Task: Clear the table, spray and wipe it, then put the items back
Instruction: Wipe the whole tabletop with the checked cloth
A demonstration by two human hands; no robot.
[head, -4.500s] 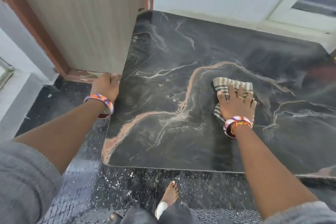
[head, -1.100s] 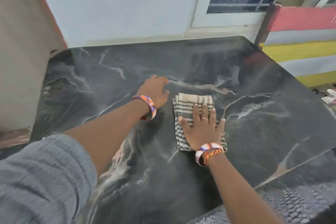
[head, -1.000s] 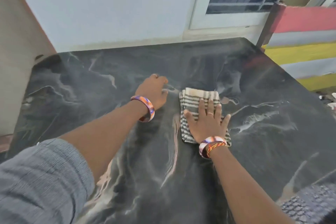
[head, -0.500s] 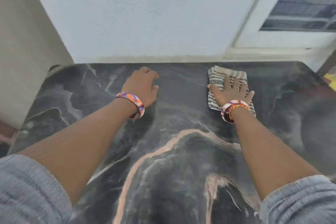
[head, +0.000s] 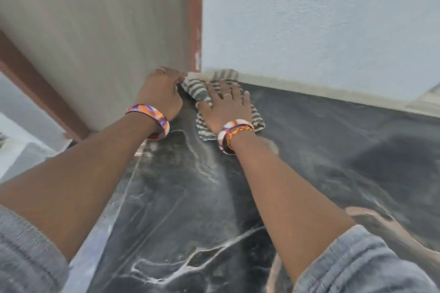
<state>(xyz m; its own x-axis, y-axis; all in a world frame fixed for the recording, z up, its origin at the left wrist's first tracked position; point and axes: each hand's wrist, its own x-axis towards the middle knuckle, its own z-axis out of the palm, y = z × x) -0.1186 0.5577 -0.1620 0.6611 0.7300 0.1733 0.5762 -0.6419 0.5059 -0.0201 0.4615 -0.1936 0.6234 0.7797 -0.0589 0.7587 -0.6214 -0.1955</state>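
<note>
At the far left stands a pale wooden door with a red-brown frame, and the white wall begins just to the right of it. The left hand is at the far left corner of the dark marble surface, close to the foot of the door. Its fingers are bent, and their tips meet the near edge of the striped cloth. If this grip really pinches the cloth or only touches it, I cannot tell, because the fingertips are hidden. A coloured bangle is on the left wrist. Just to the right, the right hand lies flat on the cloth with the fingers straight and a little spread, so the grip is wide and presses the cloth down. The cloth is folded and lies in the far corner of the surface, its far end touching the base of the wall. A second bangle with an orange thread is on the right wrist. Grey sleeves cover both upper arms.
</note>
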